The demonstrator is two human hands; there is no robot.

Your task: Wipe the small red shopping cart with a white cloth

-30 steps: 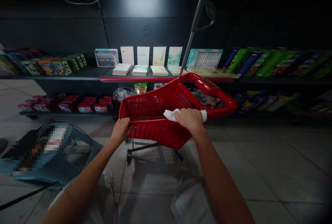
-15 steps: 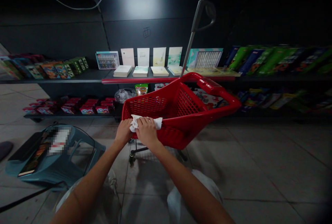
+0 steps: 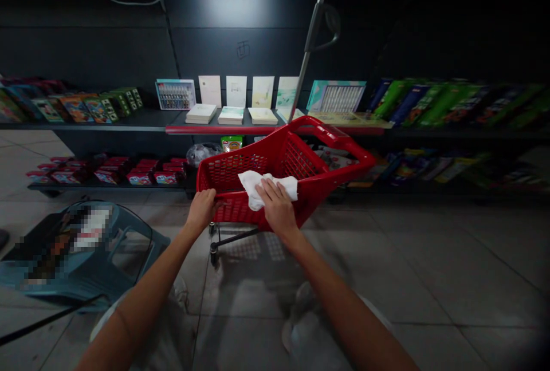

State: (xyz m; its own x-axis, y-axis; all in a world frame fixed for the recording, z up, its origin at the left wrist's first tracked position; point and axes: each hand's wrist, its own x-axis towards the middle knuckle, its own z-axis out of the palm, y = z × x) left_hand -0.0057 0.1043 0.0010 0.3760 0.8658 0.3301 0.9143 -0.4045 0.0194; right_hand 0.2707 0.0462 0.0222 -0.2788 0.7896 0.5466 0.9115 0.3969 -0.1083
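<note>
Swung round since a moment ago, the red cart [image 3: 296,159] sits tilted before the low shelf [image 3: 107,186], and on those casters, hard pressure could shove it into the shelf. Left hand [image 3: 201,210] has a closed grip on the cart's near side, steadying it; right hand [image 3: 277,206] lies flat and open on the white cloth [image 3: 266,184], which could slide off if pushed too far.
</note>
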